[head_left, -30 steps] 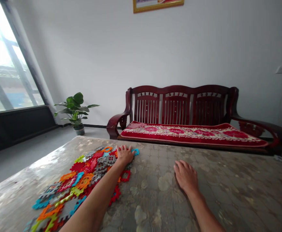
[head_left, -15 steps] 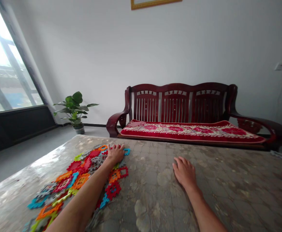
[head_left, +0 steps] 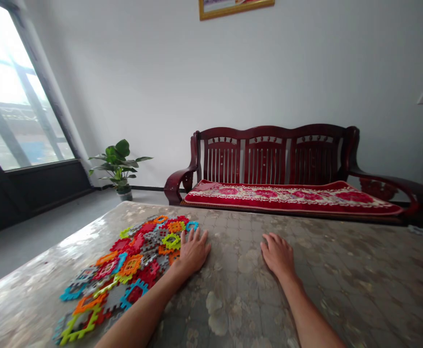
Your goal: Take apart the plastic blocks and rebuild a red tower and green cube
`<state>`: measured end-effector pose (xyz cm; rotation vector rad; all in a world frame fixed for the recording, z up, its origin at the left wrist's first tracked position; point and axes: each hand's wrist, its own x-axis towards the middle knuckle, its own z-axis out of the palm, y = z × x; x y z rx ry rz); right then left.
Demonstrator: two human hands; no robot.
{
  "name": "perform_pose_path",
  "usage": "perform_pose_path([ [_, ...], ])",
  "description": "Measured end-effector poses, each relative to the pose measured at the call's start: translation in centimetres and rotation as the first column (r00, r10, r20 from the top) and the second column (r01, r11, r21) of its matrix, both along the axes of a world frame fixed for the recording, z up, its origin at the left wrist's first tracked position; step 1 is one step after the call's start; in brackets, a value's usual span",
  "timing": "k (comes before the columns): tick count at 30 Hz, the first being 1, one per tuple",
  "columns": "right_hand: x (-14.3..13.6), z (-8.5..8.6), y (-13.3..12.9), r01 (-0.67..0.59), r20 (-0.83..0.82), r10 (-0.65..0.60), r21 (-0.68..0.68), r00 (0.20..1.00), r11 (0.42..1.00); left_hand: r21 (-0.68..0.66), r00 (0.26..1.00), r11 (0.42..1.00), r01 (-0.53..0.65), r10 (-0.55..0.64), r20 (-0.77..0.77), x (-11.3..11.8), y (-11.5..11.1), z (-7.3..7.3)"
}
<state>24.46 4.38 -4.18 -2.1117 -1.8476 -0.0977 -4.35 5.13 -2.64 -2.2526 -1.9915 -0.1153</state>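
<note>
A spread of notched plastic interlocking pieces (head_left: 130, 265) in red, orange, lime, blue and grey covers the left part of the table. My left hand (head_left: 194, 252) lies at the right edge of this spread, palm down with fingers apart, holding nothing. Near its fingertips are a lime piece (head_left: 171, 240) and a blue piece (head_left: 192, 225). My left forearm hides some of the nearer pieces. Off to the right, my right hand (head_left: 278, 254) rests palm down on the table, fingers loosely extended and nothing in it.
The table (head_left: 229, 280) has a patterned, glossy cover. At its far right edge lies a grey notched piece (head_left: 419, 232). Beyond the table stand a dark red wooden bench (head_left: 265, 162) with a floral red cover (head_left: 291, 195) and a potted plant (head_left: 119, 166).
My left hand has moved right and nearer, off the top of the pieces to their edge, uncovering several. My right hand stays about where it was. The view has shifted slightly.
</note>
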Motion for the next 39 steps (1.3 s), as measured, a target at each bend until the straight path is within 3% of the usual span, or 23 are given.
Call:
perform_pose_path([
  [10, 0.2, -0.3, 0.2, -0.010, 0.014, 0.010, 0.024, 1.000, 1.000, 0.097, 0.995, 0.991, 0.093, -0.088, -0.053, -3.2, 0.2, -0.4],
  [18, 0.1, -0.1, 0.1, 0.000, 0.015, -0.001, 0.022, 1.000, 1.000, 0.100, 0.989, 0.985, 0.143, -0.138, -0.061, -5.6, 0.7, -0.4],
  [24, 0.0, -0.1, 0.2, 0.000, 0.014, 0.000, 0.014, 1.000, 1.000, 0.038, 0.992, 0.993, 0.111, -0.108, -0.065, -3.1, -0.1, 0.9],
  [29, 0.1, 0.0, 0.1, 0.001, 0.013, -0.001, 0.000, 1.000, 1.000, -0.032, 0.990, 0.991, 0.134, -0.132, 0.043, -0.1, -1.1, 0.3],
  [33, 0.1, 0.1, 0.0, 0.000, 0.023, 0.000, -0.009, 1.000, 1.000, -0.006, 0.993, 0.995, 0.096, -0.096, 0.070, -1.0, -0.9, -0.2],
  [39, 0.1, -0.1, 0.1, 0.001, 0.020, -0.001, 0.001, 1.000, 1.000, -0.009, 0.989, 0.992, 0.127, -0.126, 0.081, -3.2, -0.3, 0.3],
])
